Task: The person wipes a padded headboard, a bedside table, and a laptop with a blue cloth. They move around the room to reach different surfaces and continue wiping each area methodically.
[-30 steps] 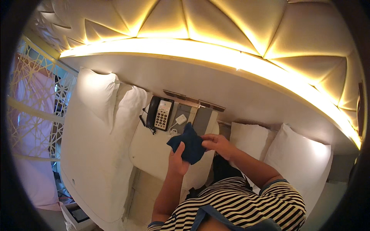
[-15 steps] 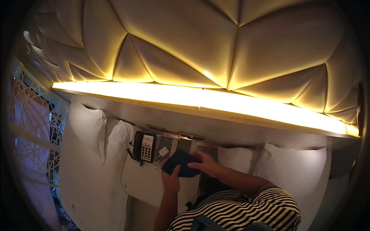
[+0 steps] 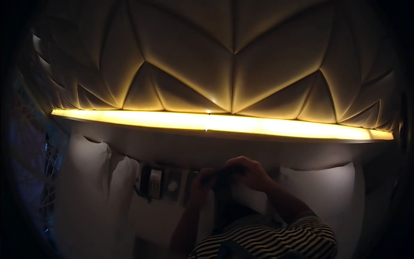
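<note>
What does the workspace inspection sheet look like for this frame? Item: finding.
Surface: white nightstand, dim, between the pillows.
Job's things: dark cloth, bunched between both hands, hard to make out.
Clutter: desk phone and a small card at the back of the nightstand.
Hands: left hand and right hand both closed on the dark cloth, close together.
Cables: nothing seen.
Surroundings: white pillows left and right, padded headboard with a glowing light strip; the frame is very dark.

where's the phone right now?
Head view, lower left: the desk phone sits on the white nightstand between the left pillows and the left hand, below the lit headboard strip.
</note>
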`<act>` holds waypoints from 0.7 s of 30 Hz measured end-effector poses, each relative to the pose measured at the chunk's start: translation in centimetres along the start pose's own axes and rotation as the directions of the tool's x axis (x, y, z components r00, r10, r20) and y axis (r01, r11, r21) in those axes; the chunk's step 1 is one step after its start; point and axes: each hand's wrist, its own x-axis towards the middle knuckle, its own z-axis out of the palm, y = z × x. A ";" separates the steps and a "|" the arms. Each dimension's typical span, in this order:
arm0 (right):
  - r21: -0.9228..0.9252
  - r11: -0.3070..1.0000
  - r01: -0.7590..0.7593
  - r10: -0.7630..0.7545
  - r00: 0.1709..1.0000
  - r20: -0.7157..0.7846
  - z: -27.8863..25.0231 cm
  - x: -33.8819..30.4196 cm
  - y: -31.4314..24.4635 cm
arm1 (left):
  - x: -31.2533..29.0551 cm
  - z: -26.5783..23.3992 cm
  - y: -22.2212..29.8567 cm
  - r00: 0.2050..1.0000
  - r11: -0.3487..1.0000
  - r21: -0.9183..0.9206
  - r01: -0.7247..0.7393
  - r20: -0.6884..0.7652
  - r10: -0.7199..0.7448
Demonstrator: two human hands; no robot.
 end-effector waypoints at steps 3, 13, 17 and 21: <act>-0.136 0.980 0.148 -0.179 0.951 -0.251 -4.3 2.0 -0.3 | 6.3 4.1 4.4 0.970 0.956 0.197 -0.219 -0.064 0.235; -0.934 0.322 0.158 -0.945 0.108 -0.307 -16.4 15.9 -5.0 | 26.4 14.3 14.5 -0.006 0.001 0.759 -0.652 -0.006 1.000; -0.989 0.140 0.055 -0.987 0.090 -0.135 -17.0 16.4 -2.8 | 25.6 16.9 14.3 0.120 0.047 0.800 -0.598 0.031 0.992; -0.965 0.240 0.109 -0.929 0.314 -0.195 -14.9 16.4 1.2 | 24.8 16.4 11.7 0.225 0.104 0.808 -0.580 0.036 0.974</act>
